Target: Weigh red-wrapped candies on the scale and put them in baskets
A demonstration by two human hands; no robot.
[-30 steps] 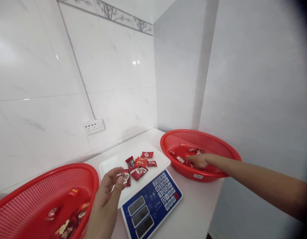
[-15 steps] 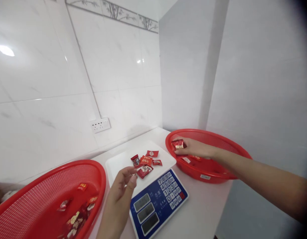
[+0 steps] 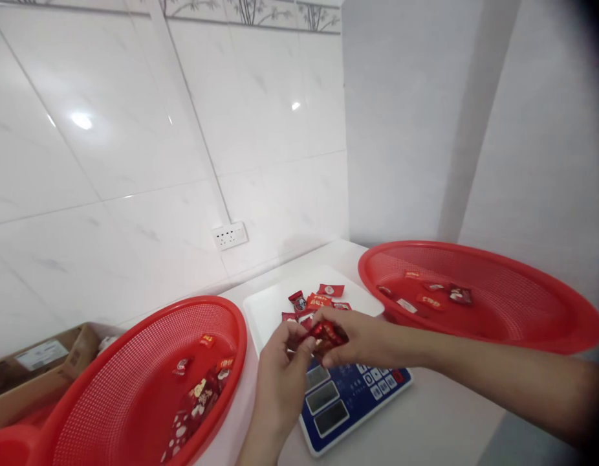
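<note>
My right hand (image 3: pixel 362 338) is pinched on a red wrapped candy (image 3: pixel 325 332) over the front of the white scale platform (image 3: pixel 265 309). My left hand (image 3: pixel 284 369) meets it from below, its fingertips touching the same candy. Several red candies (image 3: pixel 317 300) lie on the platform behind the hands. The scale's blue keypad and displays (image 3: pixel 350 401) show under my right wrist.
A red mesh basket (image 3: pixel 134 362) with several candies sits at the left, another red basket (image 3: pixel 498 323) with several candies at the right. A cardboard box (image 3: pixel 42 362) stands at the far left. A wall socket (image 3: pixel 230 235) is on the tiled wall.
My right hand left the right basket with a candy and came over the scale to meet my left hand. The view swung left.
</note>
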